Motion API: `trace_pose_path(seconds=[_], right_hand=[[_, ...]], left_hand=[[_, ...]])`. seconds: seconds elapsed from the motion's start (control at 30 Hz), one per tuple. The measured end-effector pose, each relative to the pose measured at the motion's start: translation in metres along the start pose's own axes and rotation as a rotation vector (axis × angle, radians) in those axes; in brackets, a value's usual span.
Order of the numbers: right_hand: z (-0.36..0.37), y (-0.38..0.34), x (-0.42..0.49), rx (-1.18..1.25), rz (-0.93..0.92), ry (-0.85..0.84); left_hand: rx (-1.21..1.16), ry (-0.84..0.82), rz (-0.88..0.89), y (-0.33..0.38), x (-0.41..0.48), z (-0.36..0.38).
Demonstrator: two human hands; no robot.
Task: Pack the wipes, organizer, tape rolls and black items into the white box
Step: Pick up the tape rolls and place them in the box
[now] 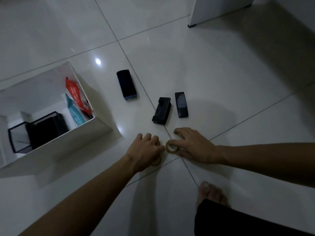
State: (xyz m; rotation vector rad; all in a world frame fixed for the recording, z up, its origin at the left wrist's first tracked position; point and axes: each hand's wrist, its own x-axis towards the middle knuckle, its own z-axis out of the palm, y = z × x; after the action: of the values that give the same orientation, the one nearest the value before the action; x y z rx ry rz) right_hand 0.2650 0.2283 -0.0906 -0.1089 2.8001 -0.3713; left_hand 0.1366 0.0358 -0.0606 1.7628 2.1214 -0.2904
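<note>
The white box (88, 132) stands on the floor at the left. Inside it are a black mesh organizer (36, 132) and red and teal wipes packs (77, 101). Three black items lie on the tiles: an eraser-like block (127, 85), a hole punch (162, 111) and a slim black case (181, 105). My left hand (144, 149) covers tape rolls (156, 161) on the floor, fingers curled over them. My right hand (194, 145) pinches a brown tape roll (172, 148) that rests on the floor.
White glossy floor tiles with dark grout lines lie all around. A white cabinet (219, 9) with a dark foot stands at the top right. My bare foot (211, 193) and dark shorts (238, 222) are at the bottom right.
</note>
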Motion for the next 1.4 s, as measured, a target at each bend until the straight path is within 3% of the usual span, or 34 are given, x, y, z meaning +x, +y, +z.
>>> trace_pose_path(seconds=[0.17, 0.4, 0.73, 0.9, 1.13, 1.4], right_hand=[[-0.02, 0.008, 0.01, -0.086, -0.193, -0.002], [-0.02, 0.008, 0.015, -0.064, -0.279, 0.064], [-0.079, -0.089, 0.075, 0.702, 0.021, 0.396], [-0.149, -0.143, 0.118, 1.1, 0.069, 0.274], [-0.207, -0.217, 0.195, 1.298, -0.044, 0.033], [-0.192, -0.262, 0.261, 1.333, 0.054, -0.203]], left_hand=[[-0.017, 0.038, 0.003, -0.005, 0.004, 0.001], [-0.149, 0.126, -0.071, -0.029, -0.001, -0.01], [-0.153, 0.325, -0.083, -0.12, -0.08, -0.118], [-0.259, 0.355, -0.167, -0.183, -0.15, -0.15], [-0.357, 0.418, -0.457, -0.25, -0.258, -0.13], [-0.316, 0.312, -0.511, -0.282, -0.27, -0.074]])
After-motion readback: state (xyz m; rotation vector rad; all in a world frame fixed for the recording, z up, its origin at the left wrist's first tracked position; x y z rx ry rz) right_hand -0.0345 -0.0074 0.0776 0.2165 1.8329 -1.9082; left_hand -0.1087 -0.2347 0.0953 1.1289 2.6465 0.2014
